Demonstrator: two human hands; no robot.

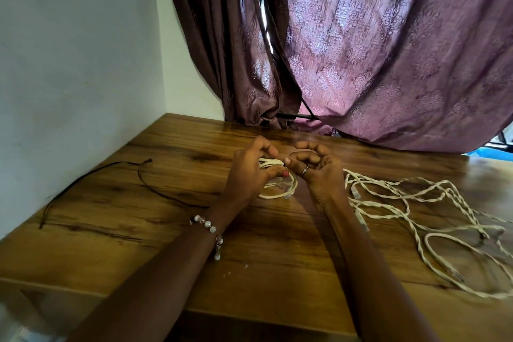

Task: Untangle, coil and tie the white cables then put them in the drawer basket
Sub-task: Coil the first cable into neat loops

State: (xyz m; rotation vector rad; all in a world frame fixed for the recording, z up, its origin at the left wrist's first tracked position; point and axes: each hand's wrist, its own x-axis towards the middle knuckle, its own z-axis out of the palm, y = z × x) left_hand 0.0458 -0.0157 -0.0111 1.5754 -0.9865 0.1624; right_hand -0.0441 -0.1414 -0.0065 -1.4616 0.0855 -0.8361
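I judge the small coil of thin white cable [277, 183], held over the brown wooden table [172, 230], light, limp and springy, so my left hand [249, 172] and right hand [313, 169] pinch its gathered top, where the loops bunch.

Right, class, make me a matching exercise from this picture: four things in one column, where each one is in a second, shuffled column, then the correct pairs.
Things:
1. coiled white cable
2. tangled white cables
3. thin dark cord
4. beaded bracelet

Places:
A. lying on the table's left side, near the wall
B. on the left wrist
C. held between the left hand and right hand
D. spread loose on the table to the right

Pairs: 1-C, 2-D, 3-A, 4-B
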